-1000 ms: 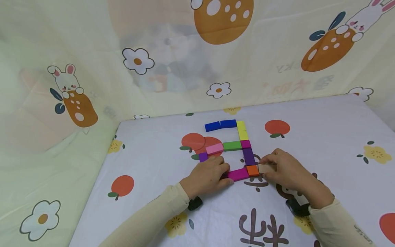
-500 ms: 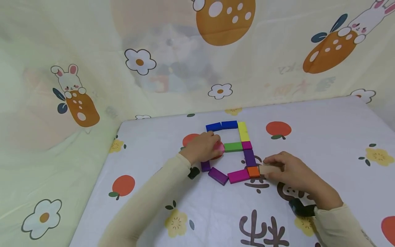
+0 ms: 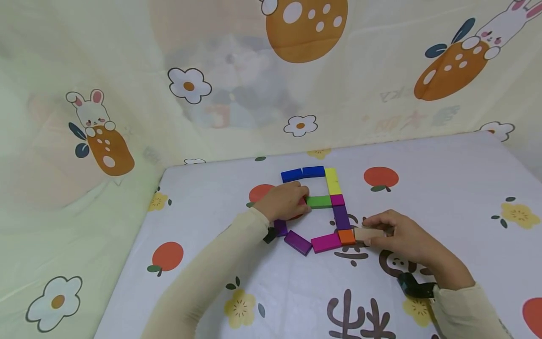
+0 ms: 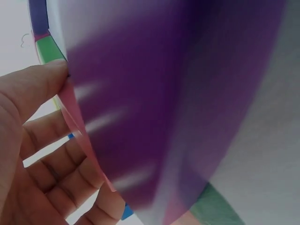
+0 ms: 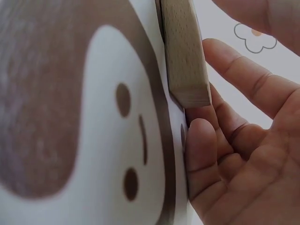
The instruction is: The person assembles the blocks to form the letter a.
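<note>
My left hand (image 3: pixel 282 200) reaches over the pink block (image 4: pixel 77 123), with the thumb by its green-block end and fingers along its far side; it pinches it. In the head view the hand covers most of that block. The green block (image 3: pixel 319 202) adjoins it on the right. My right hand (image 3: pixel 406 238) lies loosely around the bare wooden block (image 3: pixel 367 234), its thumb and index finger spread either side. In the right wrist view, an index fingertip lies close to the wooden block (image 5: pixel 186 51). That block's left end meets the orange block (image 3: pixel 346 237).
Blue blocks (image 3: pixel 302 173) and a yellow block (image 3: pixel 332 181) form the far side. A small magenta block (image 3: pixel 337 200) and a dark purple block (image 3: pixel 341 217) run down the right. A magenta block (image 3: pixel 326 243) and a tilted purple block (image 3: pixel 298 242) lie in front.
My left hand has left the front purple block, moved up and forward, and taken hold of the pink block. My right hand's fingers have loosened and drawn back slightly from the wooden block.
</note>
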`<state>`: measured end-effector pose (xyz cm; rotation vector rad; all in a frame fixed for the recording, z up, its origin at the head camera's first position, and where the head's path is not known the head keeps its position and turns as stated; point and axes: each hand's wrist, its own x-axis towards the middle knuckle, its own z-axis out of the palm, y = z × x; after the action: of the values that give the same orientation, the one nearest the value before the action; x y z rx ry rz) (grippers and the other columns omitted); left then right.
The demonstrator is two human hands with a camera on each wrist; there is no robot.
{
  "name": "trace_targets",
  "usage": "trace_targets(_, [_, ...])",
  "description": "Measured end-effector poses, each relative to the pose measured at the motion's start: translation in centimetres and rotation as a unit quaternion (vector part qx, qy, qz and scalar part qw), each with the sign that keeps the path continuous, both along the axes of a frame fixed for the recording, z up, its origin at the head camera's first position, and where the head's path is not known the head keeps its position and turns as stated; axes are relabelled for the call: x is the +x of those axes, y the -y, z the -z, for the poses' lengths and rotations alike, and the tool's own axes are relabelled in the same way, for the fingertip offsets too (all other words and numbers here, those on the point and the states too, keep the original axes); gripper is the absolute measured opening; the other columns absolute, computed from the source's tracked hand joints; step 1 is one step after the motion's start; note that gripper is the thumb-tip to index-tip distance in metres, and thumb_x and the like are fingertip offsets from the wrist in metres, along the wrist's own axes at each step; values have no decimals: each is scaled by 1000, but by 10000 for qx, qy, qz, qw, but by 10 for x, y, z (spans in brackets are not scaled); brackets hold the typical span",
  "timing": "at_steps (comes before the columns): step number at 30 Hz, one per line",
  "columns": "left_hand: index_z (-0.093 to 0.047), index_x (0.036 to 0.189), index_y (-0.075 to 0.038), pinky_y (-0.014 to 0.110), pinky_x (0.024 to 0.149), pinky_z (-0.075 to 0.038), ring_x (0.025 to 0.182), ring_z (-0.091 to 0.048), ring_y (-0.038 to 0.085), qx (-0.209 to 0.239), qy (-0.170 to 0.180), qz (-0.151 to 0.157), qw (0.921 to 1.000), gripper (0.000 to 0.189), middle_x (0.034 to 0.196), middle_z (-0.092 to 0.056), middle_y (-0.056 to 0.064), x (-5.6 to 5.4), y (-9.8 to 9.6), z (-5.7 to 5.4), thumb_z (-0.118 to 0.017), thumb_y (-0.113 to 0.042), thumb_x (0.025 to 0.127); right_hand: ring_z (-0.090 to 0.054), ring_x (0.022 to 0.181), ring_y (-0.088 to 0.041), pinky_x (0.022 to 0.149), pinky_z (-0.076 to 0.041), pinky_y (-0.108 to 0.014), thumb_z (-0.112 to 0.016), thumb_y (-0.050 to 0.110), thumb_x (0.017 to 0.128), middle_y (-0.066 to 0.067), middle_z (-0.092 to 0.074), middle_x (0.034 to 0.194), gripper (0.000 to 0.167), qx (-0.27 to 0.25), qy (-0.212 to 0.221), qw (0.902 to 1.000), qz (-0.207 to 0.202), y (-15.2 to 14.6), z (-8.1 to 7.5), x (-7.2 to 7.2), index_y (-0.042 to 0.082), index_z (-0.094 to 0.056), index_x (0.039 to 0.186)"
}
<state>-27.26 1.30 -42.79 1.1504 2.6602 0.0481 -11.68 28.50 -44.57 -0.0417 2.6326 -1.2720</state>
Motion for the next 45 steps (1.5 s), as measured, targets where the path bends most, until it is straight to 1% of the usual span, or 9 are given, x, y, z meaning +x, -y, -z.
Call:
trace_targets(5, [-68,128,-17,24,81,-48,94,-55,12,80,-17,-17,10000,38,106,-61,-2,-1,1,3,-67,-43,102,-54,104,-28,77,-51,-36,-77,28,94,-15,-60,125,46,62,65,10000,4,1,-1,0,2,-67,130])
trace_targets(10, [-68,128,-17,23,80,-48,94,-55,12,75,-20,-43,10000,38,105,-61,-2,-1,2,3,-67,-44,101,-55,99,-26,74,-52,-35,-74,34,96,-9,-61,108,47,313,42,9994,-134,3,-6,-7,3,-66,131])
trace_targets(14, [-68,130,-15,24,84,-50,99,-58,13,233,267,-170,9992,43,111,-64,0,-5,3,0,-67,-46,101,-55,91,-24,69,-49,-35,-73,29,96,-6,-61,95,42,640,-103,9975,-288,7,-13,-21,2,-68,128])
trace_targets(18, [-66,134,-11,30,95,-52,106,-60,16,526,279,-514,9969,44,120,-66,3,-18,3,-10,-66,-43,102,-56,88,-22,69,-49,-34,-70,28,97,-6,-64,95,40,885,-48,9953,-395,10,-19,-41,0,-69,126])
trace_targets(21, [-65,136,-13,33,99,-52,108,-57,18,449,-215,-811,9955,41,123,-62,5,-34,0,-16,-65,-39,103,-60,80,-21,69,-51,-34,-67,27,98,-7,-67,91,39,804,110,9960,-380,14,-20,-59,-2,-68,123])
trace_targets(25, [-63,140,-18,38,101,-50,112,-53,21,141,-626,-1021,9927,45,127,-60,5,-52,-8,-11,-68,-40,101,-62,70,-20,68,-53,-33,-65,25,98,-7,-66,83,35,521,461,9974,-167,21,-21,-78,-3,-67,120])
trace_targets(30, [-60,144,-19,43,102,-49,114,-55,21,10,-469,-900,9948,52,131,-61,4,-67,-19,-1,-69,-45,99,-61,65,-19,65,-51,-32,-64,27,98,-6,-63,77,32,413,763,9962,109,26,-21,-95,0,-67,115])
trace_targets(36, [-63,140,-17,35,97,-50,106,-56,17,185,-227,-921,9953,46,124,-62,3,-76,-19,8,-70,-41,100,-62,70,-20,64,-53,-29,-69,35,98,-7,-64,83,35,498,1065,9926,314,34,-22,-111,3,-64,111])
trace_targets(45, [-66,135,-15,31,96,-49,102,-55,17,265,-108,-891,9956,41,118,-62,3,-77,-20,5,-70,-38,101,-62,66,-20,60,-53,-28,-72,42,94,-7,-60,77,44,976,1280,9863,367,44,-28,-129,1,-60,105])
